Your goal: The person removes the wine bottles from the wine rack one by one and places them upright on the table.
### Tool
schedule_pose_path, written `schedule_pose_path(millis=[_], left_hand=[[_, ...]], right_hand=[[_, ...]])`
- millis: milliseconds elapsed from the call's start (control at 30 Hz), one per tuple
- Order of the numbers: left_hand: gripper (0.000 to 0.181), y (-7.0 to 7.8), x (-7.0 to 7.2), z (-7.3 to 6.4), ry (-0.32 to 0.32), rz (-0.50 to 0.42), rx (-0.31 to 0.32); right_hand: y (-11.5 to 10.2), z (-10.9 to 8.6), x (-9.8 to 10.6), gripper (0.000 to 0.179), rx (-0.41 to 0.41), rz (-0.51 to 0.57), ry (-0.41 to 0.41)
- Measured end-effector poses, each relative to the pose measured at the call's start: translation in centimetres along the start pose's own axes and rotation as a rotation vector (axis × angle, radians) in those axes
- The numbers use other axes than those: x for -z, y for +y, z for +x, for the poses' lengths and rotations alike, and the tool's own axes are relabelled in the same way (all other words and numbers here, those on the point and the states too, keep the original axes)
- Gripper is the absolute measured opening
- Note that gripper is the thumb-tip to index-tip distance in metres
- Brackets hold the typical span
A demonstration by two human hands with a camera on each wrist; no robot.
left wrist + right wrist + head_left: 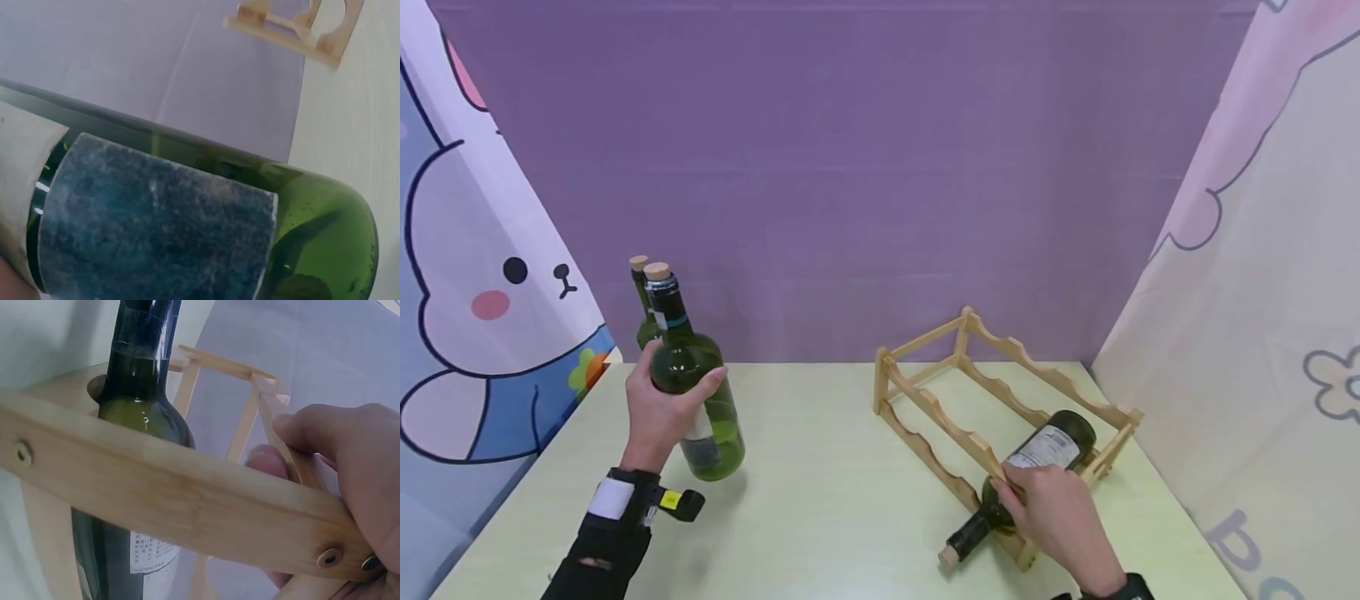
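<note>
My left hand (pixel 658 408) holds a green wine bottle (pixel 726 421) around its body, slightly tilted above the left part of the table. In the left wrist view, the bottle (pixel 325 225) shows a dark label and rounded base. On the right, my right hand (pixel 1056 512) grips the near upper corner of a wooden wine rack (pixel 1052 375), thumb and fingers around a rail in the right wrist view. Another dark green wine bottle (pixel 1052 446) lies in the rack's lower tier, its corked neck pointing toward the near left. The crossbar (pixel 187 494) partly hides it.
Behind the held bottle stands a second corked bottle (pixel 639 279), mostly hidden. The pale table (pixel 805 483) ends at a purple backdrop (pixel 880 183). Cartoon-printed cloths hang at the left (pixel 460 292) and right (pixel 1262 350).
</note>
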State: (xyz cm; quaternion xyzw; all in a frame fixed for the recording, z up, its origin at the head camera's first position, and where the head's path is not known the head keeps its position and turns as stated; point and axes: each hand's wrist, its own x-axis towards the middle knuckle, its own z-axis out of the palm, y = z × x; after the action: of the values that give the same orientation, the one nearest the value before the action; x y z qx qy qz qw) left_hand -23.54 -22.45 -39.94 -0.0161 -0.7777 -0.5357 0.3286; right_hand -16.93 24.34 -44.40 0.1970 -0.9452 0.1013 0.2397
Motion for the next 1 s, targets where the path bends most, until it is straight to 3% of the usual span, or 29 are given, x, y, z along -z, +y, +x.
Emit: schedule_pose_path(millis=[267,500,1000], left_hand=[[0.059,-2.2,1.7,0.6,0.078,0.044,0.121],[0.064,-4.3,2.8,1.3,0.134,0.053,0.219],[0.06,-7.4,4.0,1.7,0.228,0.079,0.192]], right_hand=[[-0.2,0.0,-0.2,0.02,-0.017,-0.001,0.002],[0.1,-0.1,-0.3,0.026,0.013,-0.018,0.057],[0.4,-0.1,-0.5,0.026,0.03,-0.038,0.095]])
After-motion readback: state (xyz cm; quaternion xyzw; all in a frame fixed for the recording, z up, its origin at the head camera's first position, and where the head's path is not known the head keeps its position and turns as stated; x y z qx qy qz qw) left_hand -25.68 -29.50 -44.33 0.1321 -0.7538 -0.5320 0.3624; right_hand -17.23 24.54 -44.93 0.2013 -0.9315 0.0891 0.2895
